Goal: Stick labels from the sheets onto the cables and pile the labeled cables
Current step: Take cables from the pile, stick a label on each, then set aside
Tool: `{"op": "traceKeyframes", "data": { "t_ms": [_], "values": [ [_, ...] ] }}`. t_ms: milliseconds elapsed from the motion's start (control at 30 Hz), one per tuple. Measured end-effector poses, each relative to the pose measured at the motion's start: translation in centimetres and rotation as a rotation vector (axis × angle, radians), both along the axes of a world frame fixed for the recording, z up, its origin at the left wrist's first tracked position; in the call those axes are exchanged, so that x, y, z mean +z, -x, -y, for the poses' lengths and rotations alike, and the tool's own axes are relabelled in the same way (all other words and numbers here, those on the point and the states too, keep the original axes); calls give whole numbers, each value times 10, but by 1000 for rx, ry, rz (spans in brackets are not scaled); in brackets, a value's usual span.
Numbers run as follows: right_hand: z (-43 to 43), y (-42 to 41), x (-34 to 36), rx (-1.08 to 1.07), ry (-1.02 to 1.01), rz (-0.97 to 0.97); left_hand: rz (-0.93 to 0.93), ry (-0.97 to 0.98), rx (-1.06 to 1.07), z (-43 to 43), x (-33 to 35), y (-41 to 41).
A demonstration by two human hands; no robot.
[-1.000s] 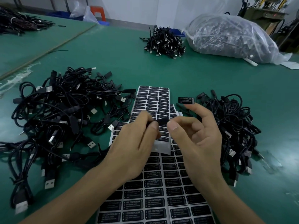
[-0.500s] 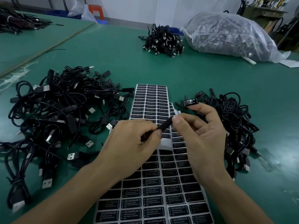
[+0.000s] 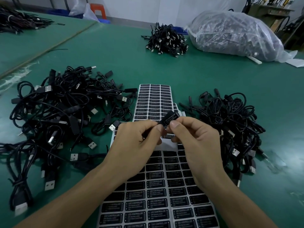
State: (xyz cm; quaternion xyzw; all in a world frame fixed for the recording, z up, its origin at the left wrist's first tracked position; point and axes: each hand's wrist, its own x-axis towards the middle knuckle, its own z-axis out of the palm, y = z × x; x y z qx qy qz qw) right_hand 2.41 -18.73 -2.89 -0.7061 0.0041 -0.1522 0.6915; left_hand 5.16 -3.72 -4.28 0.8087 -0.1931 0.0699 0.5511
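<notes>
Both hands meet above the label sheets, which lie on the green table in front of me. My left hand pinches the black controller block of a cable. My right hand pinches a black "LED CONTROLLER" label against that same block with thumb and fingers. A second label sheet lies farther back, partly under the hands. A tangled pile of black USB cables lies to the left, and a tighter pile of cables lies to the right.
At the back of the table sit a small heap of cables and a big clear plastic bag full of cables. Another table with cables stands at the far left. Bare green mat lies between the piles.
The label that sat on my right index fingertip now lies on the cable's black block. My right hand has closed in on the block, which my left hand tilted up.
</notes>
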Motion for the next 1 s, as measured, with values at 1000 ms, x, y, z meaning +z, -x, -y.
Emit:
{"op": "traceKeyframes", "data": {
  "t_ms": [1000],
  "values": [
    [2,-1,-2,-11,129,57,-140,85,-125,1,1,-1]
  ]
}}
